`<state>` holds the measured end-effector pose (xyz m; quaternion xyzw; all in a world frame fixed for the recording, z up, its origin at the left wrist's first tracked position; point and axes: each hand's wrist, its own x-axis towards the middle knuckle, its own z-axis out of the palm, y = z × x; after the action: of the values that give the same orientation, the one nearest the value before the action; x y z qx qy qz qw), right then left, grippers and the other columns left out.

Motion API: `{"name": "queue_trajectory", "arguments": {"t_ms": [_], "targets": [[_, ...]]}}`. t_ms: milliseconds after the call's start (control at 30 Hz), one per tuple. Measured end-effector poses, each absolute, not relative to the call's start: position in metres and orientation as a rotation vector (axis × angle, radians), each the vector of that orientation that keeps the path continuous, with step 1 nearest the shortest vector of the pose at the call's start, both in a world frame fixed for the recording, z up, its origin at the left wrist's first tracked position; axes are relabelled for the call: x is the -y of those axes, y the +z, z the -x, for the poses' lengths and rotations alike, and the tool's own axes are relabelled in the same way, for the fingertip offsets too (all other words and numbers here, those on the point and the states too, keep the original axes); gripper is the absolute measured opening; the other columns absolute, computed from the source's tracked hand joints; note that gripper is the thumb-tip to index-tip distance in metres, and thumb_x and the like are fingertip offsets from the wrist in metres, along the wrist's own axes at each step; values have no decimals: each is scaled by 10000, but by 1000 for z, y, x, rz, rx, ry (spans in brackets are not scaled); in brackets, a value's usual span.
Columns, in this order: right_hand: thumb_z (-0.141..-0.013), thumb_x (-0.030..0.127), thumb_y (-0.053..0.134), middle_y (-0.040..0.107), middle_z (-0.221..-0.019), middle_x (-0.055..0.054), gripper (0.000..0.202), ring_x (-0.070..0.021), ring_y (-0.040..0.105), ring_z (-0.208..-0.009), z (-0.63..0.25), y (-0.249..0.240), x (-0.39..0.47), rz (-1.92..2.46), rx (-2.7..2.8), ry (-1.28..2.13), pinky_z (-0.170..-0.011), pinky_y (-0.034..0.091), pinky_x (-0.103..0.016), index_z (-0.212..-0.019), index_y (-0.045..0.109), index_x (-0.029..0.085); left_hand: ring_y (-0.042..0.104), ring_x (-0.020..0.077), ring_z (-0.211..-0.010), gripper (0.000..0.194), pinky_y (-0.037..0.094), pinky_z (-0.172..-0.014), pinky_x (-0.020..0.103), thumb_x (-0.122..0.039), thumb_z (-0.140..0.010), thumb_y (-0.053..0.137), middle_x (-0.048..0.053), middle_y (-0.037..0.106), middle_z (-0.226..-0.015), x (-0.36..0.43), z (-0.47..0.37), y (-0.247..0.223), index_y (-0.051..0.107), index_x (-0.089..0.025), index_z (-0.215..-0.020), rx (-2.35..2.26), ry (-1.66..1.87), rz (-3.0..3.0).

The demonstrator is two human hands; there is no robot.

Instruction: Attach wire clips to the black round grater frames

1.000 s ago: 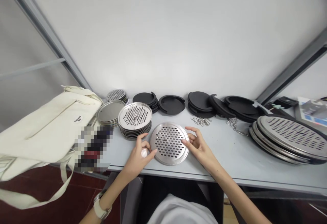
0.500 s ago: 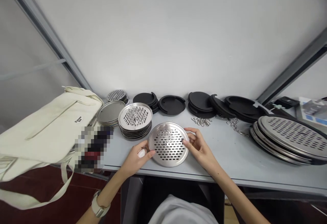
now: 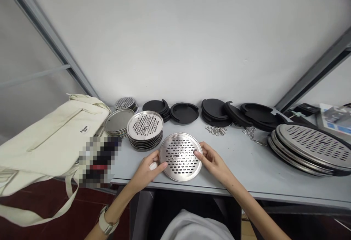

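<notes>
The disc (image 3: 181, 156) is grasped at its rim by the left hand (image 3: 146, 171) and right hand (image 3: 215, 164), near the front edge of the counter (image 3: 244, 167). The plates (image 3: 315, 147) are set well apart, rightward.

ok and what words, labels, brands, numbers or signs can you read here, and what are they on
No text reads clearly.
White label on the cream bag: dark lettering, too small and blurred to read.
Blue-and-white printed item at far right: any wording too blurred.
Slotted metal disc: no lettering visible.

Perforated metal discs (image 3: 180, 156) (some stacked) on a bench (image 3: 241, 163) suggest a workshop.
</notes>
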<state>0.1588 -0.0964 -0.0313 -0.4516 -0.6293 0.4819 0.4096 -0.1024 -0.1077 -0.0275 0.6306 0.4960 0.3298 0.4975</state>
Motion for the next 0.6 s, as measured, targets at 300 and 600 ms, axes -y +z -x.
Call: {"name": "queue_trajectory", "arguments": {"t_ms": [300,600], "targets": [[-909,440,495,463,-754,26,224,-137,455,-700,-155,-27,100,1162,1609,1161,-639,382,-243,-871,507,220,570,189,-912,263,439,-820,282,-351,-866,585,43,614,-898,105,105,-27,511,-160,-1032,-1003,872,-1511],[-929,433,456,528,-703,21,265,-122,479,-648,-155,-15,101,1077,1554,1294,-604,370,-234,-829,539,201,547,165,-803,266,415,-717,251,-367,-864,582,38,596,-857,111,105,-20,540,-142,-999,-959,749,-1602]]}}
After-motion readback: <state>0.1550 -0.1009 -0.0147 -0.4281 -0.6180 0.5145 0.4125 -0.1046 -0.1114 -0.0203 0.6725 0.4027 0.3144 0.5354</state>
